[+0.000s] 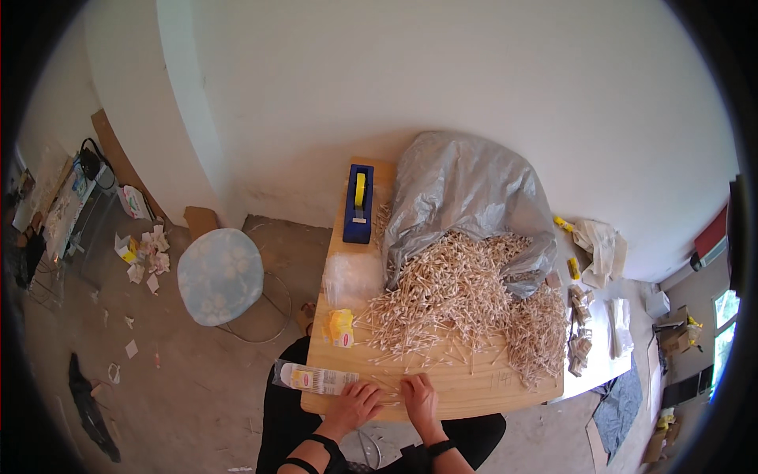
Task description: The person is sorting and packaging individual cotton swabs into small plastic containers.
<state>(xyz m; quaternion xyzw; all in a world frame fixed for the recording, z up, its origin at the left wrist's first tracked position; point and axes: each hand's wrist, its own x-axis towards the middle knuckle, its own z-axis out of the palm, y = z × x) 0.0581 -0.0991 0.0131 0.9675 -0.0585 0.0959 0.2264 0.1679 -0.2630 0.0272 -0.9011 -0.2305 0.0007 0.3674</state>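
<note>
At the table's near edge, my left hand [359, 404] lies closed over the right end of a clear plastic packet [320, 380] with a printed card in it. A few loose cotton swabs [387, 387] lie between my two hands. My right hand [421, 400] is just to the right, fingers curled down to the tabletop; what they pinch is hidden. Beyond my hands a large heap of cotton swabs [450, 292] spills from a big grey plastic bag [466, 182]. Small yellow and white cards [342, 327] sit left of the heap.
A blue tape dispenser [358, 205] with yellow tape stands at the far left of the wooden table [458, 403]. Nearer lies a stack of clear bags [352, 279]. A round stool [220, 276] is to the left. Bundles [580, 351] lie on a white surface to the right.
</note>
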